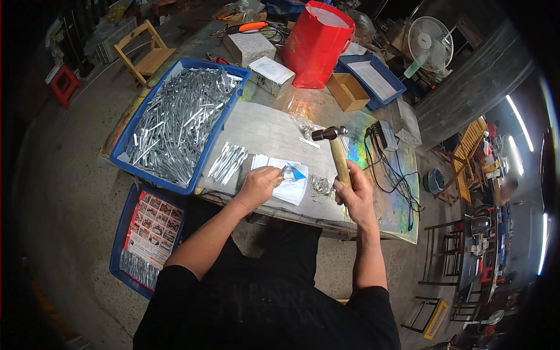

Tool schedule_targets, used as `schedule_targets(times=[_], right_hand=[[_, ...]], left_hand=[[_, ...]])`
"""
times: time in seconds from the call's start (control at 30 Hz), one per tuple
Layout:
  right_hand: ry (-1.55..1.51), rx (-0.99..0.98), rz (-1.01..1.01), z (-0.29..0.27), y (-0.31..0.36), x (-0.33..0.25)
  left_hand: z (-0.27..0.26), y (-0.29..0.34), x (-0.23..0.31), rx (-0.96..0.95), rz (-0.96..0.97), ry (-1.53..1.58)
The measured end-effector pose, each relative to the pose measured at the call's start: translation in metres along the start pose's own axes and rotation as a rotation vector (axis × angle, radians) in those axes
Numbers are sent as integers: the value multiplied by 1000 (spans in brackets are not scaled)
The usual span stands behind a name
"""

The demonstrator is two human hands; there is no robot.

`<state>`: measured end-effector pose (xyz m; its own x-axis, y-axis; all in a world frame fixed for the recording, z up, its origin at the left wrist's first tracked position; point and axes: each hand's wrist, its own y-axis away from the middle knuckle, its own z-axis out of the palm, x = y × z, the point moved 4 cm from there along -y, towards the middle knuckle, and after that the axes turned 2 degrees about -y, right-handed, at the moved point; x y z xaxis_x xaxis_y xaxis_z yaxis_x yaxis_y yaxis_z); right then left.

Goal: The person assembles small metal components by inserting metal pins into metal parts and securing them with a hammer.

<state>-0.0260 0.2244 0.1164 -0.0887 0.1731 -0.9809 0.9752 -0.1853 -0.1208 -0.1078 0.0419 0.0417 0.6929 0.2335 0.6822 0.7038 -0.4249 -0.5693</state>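
Observation:
My right hand (359,195) is wrapped round the wooden handle of a ball-peen hammer (338,154), its dark head raised at the top. Over a white sheet (287,192), my left hand (261,185) is closed in a pinch. What it holds is mostly hidden by the fingers; a small shiny bit and a blue triangular piece (296,171) show just beyond the fingertips. To the left of that hand lies a row of flat silvery metal strips (227,163). A small heap of metal pieces (321,185) sits between the sheet and my right hand.
A blue tray (192,189) heaped with metal strips fills the table's left side; another blue tray (118,256) is lower down. At the back stand a red bag (315,49), a cardboard box (348,93) and stone blocks (248,48). Black cables (402,186) trail along the right.

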Motion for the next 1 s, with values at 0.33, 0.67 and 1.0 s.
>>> schedule_targets(times=[0.33, 0.67, 1.0], right_hand=[[619, -176, -177, 27, 30, -55], [532, 183, -478, 17, 43, -120], [737, -58, -297, 25, 35, -139]], left_hand=[[2, 0, 3, 76, 46, 59], [-3, -1, 7, 78, 81, 45], [-1, 5, -1, 74, 84, 12]])
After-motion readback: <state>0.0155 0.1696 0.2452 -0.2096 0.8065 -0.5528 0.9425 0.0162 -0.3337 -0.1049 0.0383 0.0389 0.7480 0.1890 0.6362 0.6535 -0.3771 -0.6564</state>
